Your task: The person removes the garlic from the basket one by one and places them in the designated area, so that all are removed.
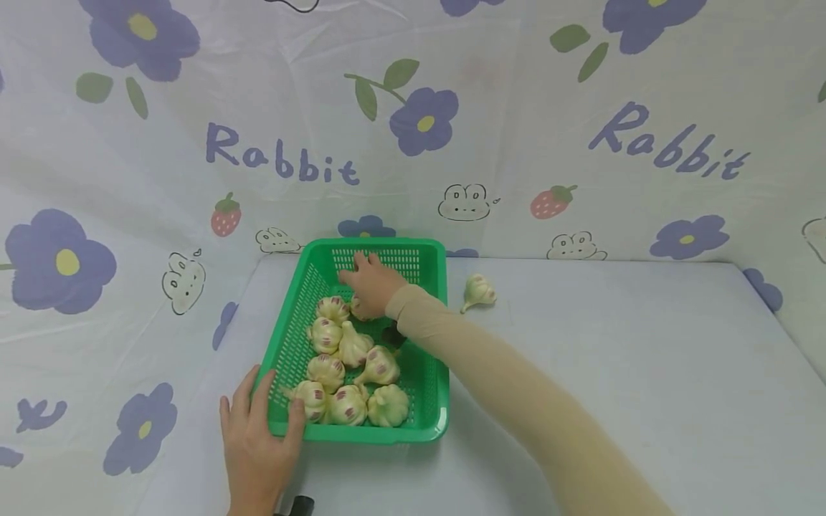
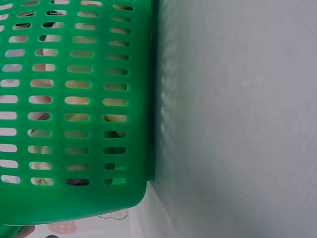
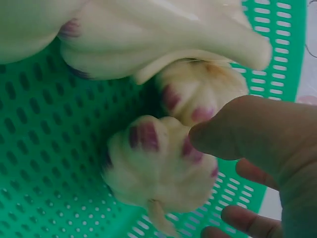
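A green plastic basket holds several garlic bulbs, pale with purple patches. My left hand holds the basket's near left corner, thumb over the rim and fingers along the outer side. Inside the far part of the basket, my right hand has its fingers spread above a garlic bulb. In the right wrist view its thumb overlaps that bulb's edge, while the other fingers stand apart from it. Whether the thumb touches the bulb is unclear. The left wrist view mostly shows the basket's slotted wall.
One more garlic bulb lies on the white table, just right of the basket. Behind the table hangs a white cloth printed with flowers and rabbits. The right forearm crosses over the basket's right rim.
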Available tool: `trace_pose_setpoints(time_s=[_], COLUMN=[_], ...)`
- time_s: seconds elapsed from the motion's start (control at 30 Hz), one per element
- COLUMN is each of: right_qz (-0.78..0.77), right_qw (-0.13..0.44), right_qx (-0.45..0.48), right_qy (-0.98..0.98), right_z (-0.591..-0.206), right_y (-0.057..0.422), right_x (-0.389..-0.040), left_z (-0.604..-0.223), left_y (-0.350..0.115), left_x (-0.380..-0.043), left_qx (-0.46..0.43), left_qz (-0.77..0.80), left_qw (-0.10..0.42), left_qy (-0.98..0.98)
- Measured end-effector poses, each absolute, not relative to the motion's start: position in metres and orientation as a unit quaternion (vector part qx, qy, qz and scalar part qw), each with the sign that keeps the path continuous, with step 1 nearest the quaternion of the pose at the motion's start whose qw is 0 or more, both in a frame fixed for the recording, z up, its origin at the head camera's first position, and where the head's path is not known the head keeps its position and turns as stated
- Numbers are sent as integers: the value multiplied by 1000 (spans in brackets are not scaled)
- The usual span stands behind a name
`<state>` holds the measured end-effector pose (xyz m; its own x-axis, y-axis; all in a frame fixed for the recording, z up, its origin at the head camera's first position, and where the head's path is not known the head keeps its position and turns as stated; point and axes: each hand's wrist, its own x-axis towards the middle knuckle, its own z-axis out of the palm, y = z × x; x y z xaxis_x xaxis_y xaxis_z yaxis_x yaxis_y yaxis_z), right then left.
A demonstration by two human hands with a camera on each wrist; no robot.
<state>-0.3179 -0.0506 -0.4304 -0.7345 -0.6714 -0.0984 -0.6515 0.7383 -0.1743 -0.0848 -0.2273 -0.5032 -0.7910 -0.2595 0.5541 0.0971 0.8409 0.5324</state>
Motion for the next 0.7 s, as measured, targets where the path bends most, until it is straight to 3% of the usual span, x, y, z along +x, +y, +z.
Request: trace_pose_setpoints(time_s=[0.7], right_qz=[-13], right_qw=[115], right_qx=[-330], right_qy=[937], right_z=[-459], right_y=[-58], right_x=[-321], left_z=[-503], left_y=[-226], left_x=[-85], left_qx=[45], left_qz=[-280], left_qw=[319], left_qy=[-904])
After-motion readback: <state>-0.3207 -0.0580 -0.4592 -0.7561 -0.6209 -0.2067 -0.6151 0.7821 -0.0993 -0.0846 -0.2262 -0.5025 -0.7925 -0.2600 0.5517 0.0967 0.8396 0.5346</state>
